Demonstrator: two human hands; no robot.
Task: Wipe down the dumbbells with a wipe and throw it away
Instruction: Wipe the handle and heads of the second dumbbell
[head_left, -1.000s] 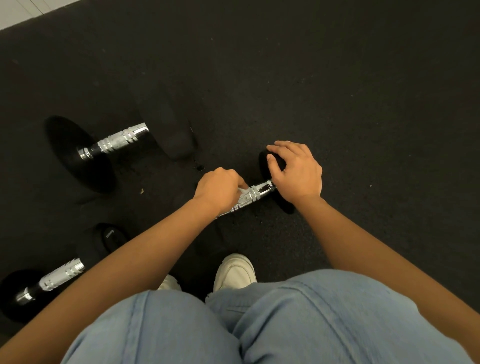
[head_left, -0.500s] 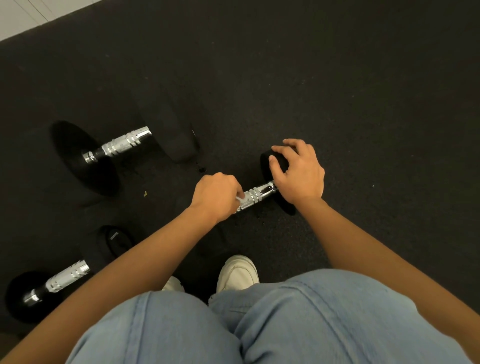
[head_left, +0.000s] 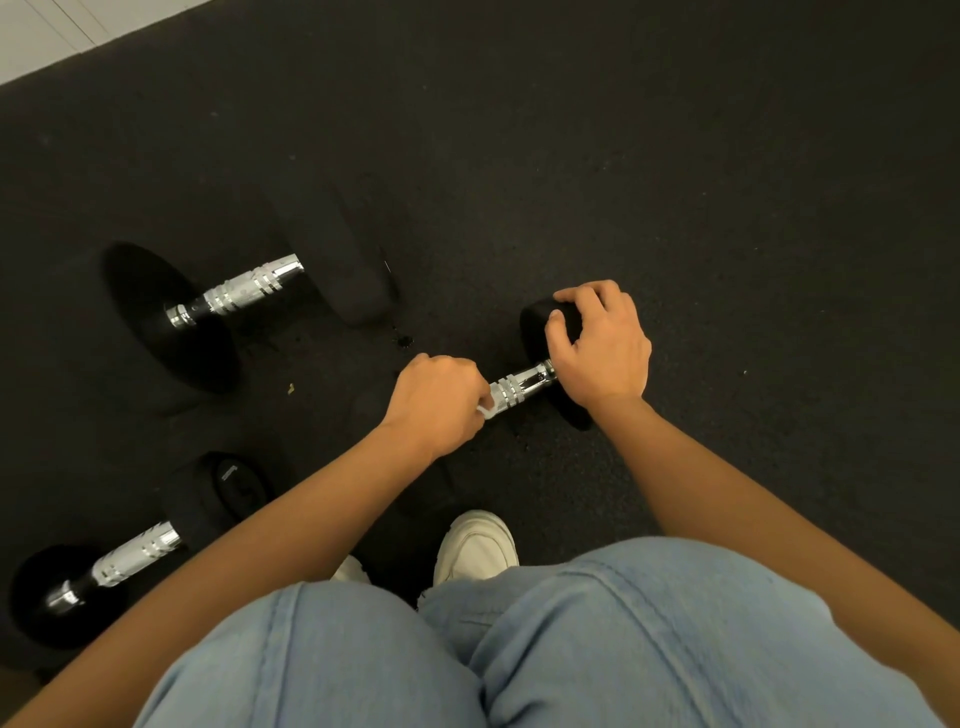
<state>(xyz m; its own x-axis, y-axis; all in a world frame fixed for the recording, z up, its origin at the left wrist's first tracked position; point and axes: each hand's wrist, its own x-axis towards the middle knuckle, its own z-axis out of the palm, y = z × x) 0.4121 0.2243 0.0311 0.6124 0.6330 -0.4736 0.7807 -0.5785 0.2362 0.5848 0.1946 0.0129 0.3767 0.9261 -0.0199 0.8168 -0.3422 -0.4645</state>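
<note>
A small black dumbbell with a chrome handle (head_left: 519, 387) lies on the floor in front of me. My left hand (head_left: 439, 402) is closed around the handle's near part, with a bit of white wipe (head_left: 487, 412) showing at the fingers. My right hand (head_left: 597, 348) grips the dumbbell's far black head (head_left: 535, 322). The near head is hidden under my left hand. A large dumbbell (head_left: 239, 291) lies at the left. A third dumbbell (head_left: 135, 558) lies at the lower left.
Black speckled rubber flooring (head_left: 675, 182) covers the area, with white tile (head_left: 47, 31) at the top left corner. My knees in light jeans (head_left: 571, 649) and white shoes (head_left: 475, 545) fill the bottom. A few crumbs lie on the floor near the big dumbbell.
My left hand has slid down the handle toward me, baring more chrome. My right hand has shifted its fingers on the far head.
</note>
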